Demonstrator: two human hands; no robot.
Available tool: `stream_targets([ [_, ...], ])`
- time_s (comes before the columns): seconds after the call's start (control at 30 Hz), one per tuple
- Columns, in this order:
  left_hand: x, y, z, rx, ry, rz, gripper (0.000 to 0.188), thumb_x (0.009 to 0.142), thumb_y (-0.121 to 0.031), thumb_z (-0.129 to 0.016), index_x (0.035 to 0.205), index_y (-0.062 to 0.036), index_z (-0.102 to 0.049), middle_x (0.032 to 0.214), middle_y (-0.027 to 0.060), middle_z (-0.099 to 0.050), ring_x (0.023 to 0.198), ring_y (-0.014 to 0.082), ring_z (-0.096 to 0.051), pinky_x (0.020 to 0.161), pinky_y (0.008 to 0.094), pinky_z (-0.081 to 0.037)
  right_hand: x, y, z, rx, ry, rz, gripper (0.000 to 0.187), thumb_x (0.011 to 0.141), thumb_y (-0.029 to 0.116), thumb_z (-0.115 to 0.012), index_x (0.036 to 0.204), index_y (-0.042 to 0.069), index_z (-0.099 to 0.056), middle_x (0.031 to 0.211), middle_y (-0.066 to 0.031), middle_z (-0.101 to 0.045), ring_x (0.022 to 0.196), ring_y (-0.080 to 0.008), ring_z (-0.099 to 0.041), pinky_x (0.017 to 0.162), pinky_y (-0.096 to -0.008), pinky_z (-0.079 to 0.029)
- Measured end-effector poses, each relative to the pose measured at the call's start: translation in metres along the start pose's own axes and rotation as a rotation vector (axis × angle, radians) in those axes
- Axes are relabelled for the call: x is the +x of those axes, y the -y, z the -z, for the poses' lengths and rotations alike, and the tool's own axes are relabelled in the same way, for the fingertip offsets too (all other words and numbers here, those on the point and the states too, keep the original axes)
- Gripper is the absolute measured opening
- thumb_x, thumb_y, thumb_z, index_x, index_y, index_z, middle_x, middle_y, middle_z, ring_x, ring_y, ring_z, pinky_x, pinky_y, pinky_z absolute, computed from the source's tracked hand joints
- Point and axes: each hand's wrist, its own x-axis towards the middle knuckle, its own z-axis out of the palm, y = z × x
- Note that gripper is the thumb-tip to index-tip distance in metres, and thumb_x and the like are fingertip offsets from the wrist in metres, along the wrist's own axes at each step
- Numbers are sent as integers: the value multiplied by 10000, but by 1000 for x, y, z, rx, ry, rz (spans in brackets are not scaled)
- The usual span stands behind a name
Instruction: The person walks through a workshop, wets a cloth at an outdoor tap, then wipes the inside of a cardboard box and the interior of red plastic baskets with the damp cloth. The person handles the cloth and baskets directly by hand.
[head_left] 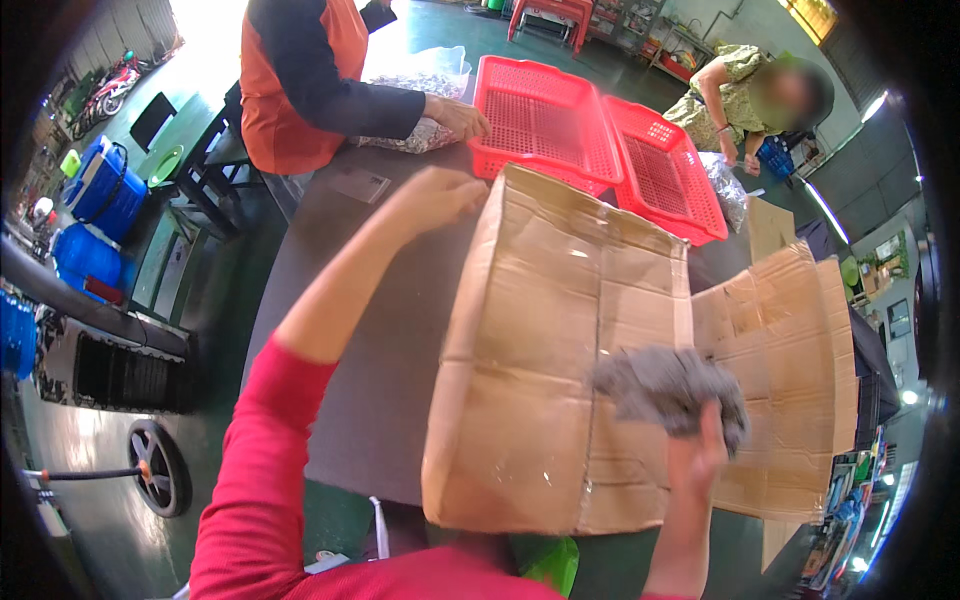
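A flattened brown cardboard box point(540, 350) lies on the dark table in front of me, its creases and bits of clear tape showing. My left hand point(440, 197) reaches to the box's far left corner, with its fingers curled at the edge. Over the right part of the cardboard, my right hand point(698, 450) grips a crumpled grey rag point(660, 385). The rag is slightly blurred and hides some of the hand's fingers.
Two red plastic baskets point(550, 115) stand beyond the box. A co-worker in an orange vest point(290, 90) has a hand on a clear bag of small pieces point(410, 137). Another person point(735, 100) is at the far right. Open cardboard flaps point(775, 370) spread rightward across the grey table point(365, 400).
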Motion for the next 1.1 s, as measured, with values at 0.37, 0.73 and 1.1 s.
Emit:
stream_targets([
  [0.37,256,157,-35,-1002,-230,523,949,766,-543,-673,1443,-67,-208,1483,204,-209,1311,476,-262,912,666,-374,-72,-1,-47,-490,-580,12,528,914,231,-542,1316,-68,-376,1326,-204,-453,1252,-337,-421,1075,-465,-286],
  [0.73,315,170,-29,-1337,-534,565,401,697,80,-591,1070,-33,-498,1038,185,-521,945,381,-556,769,631,-510,-103,-12,-52,-760,-678,-9,402,848,101,-588,1202,-66,-497,1214,-160,-540,1165,-283,-481,1045,-406,-312],
  [1.1,218,8,25,-1451,-286,-124,211,764,65,-522,973,75,-491,1053,225,-524,1029,407,-532,910,613,-470,-134,2,-56,-806,-612,26,538,863,175,-603,1316,-31,-398,1304,-130,-481,1228,-278,-431,1062,-418,-292],
])
